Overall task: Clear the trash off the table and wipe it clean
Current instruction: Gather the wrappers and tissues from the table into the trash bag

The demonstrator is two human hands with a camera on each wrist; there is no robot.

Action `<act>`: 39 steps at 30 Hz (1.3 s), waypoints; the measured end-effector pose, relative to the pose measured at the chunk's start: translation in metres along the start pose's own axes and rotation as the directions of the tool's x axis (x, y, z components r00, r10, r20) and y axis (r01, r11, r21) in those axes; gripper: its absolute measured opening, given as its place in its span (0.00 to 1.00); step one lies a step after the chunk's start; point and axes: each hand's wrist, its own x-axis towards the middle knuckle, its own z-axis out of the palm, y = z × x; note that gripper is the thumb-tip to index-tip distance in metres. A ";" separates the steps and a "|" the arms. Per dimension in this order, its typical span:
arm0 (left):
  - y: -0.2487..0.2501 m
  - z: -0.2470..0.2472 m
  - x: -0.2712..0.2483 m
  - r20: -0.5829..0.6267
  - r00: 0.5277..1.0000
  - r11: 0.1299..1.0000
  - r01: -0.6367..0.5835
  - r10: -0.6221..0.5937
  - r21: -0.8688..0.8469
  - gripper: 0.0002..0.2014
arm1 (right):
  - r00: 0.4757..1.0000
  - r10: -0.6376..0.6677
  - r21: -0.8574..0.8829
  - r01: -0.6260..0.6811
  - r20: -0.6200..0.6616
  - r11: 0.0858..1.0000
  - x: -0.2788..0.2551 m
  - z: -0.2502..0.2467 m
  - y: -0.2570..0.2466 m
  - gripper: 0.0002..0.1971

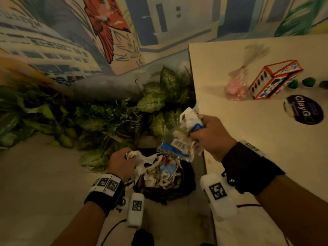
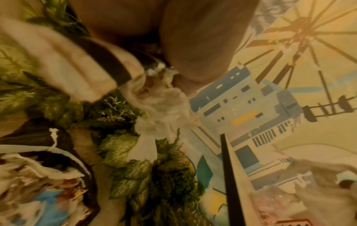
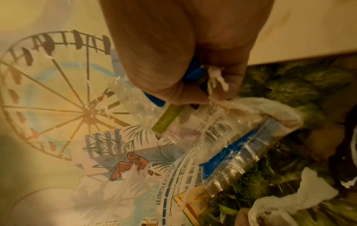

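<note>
My right hand (image 1: 204, 132) grips a bundle of trash (image 1: 179, 139): crumpled white tissue and a clear plastic wrapper with blue print and a barcode (image 3: 218, 131). It hangs off the table's left edge, above a dark bin (image 1: 165, 190) on the floor that is full of paper scraps. My left hand (image 1: 122, 162) holds a crumpled white tissue (image 2: 164, 107) at the bin's left rim. The beige table (image 1: 266, 139) lies to the right.
On the table stand an orange patterned box (image 1: 273, 79), a tied clear bag with pink contents (image 1: 236, 86), a round dark ClayG sticker (image 1: 303, 110) and small green balls (image 1: 308, 81). Leafy plants (image 1: 159, 96) crowd behind the bin under a painted wall.
</note>
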 end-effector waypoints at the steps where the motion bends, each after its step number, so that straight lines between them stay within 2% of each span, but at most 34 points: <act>1: -0.010 0.001 0.010 0.024 1.000 1.000 0.007 -0.007 0.004 0.09 | 1.000 0.013 -0.016 -0.013 -0.002 1.000 0.006 0.016 0.005 0.15; 4: -0.036 0.007 0.041 0.093 0.996 0.998 -0.021 0.016 0.053 0.15 | 0.997 0.075 -0.042 -0.076 -0.028 0.996 0.028 0.059 0.026 0.15; 7: -0.053 0.010 0.065 0.210 0.978 0.998 -0.014 0.000 0.067 0.12 | 0.983 0.165 -0.053 -0.170 -0.086 0.984 0.046 0.091 0.058 0.12; 9: -0.068 0.019 0.083 0.258 0.966 0.997 -0.010 -0.011 0.077 0.09 | 0.948 0.277 -0.022 -0.284 -0.154 0.959 0.055 0.107 0.086 0.12; 12: -0.088 0.044 0.104 0.326 0.944 0.995 0.013 -0.044 0.095 0.05 | 0.863 0.455 0.012 -0.464 -0.218 0.886 0.070 0.123 0.135 0.12; 15: -0.109 0.081 0.125 0.370 0.927 0.993 0.010 -0.055 0.121 0.04 | 0.804 0.540 -0.052 -0.567 -0.249 0.822 0.091 0.137 0.195 0.11; 18: -0.134 0.126 0.149 0.428 0.901 0.988 0.010 -0.076 0.154 0.05 | 0.777 0.598 -0.149 -0.627 -0.196 0.765 0.122 0.152 0.257 0.16; 21: -0.162 0.177 0.175 0.494 0.863 0.981 0.009 -0.106 0.193 0.12 | 0.772 0.622 -0.303 -0.628 -0.129 0.717 0.152 0.166 0.312 0.23; 24: -0.188 0.226 0.198 0.499 0.858 0.954 -0.034 -0.125 0.298 0.24 | 0.775 0.628 -0.429 -0.591 -0.067 0.683 0.180 0.182 0.358 0.24; 27: -0.211 0.266 0.211 0.513 0.853 0.953 -0.063 -0.102 0.295 0.35 | 0.779 0.625 -0.524 -0.556 -0.057 0.645 0.203 0.197 0.401 0.24; 30: -0.233 0.298 0.216 0.578 0.814 0.918 -0.184 -0.059 0.352 0.38 | 0.785 0.616 -0.554 -0.541 -0.065 0.632 0.221 0.209 0.437 0.22; 32: -0.243 0.310 0.218 0.627 0.778 0.895 -0.255 -0.034 0.365 0.35 | 0.783 0.619 -0.576 -0.538 -0.069 0.616 0.229 0.214 0.453 0.25; 34: -0.250 0.320 0.223 0.644 0.765 0.905 -0.268 -0.009 0.330 0.31 | 0.779 0.622 -0.584 -0.540 -0.075 0.606 0.237 0.216 0.461 0.26; 37: -0.249 0.322 0.228 0.652 0.757 0.916 -0.233 -0.040 0.327 0.40 | 0.793 0.597 -0.598 -0.536 -0.116 0.596 0.244 0.214 0.462 0.24; 39: -0.241 0.312 0.224 0.660 0.748 0.917 -0.206 -0.077 0.341 0.42 | 0.768 0.636 -0.606 -0.543 -0.077 0.582 0.238 0.213 0.450 0.31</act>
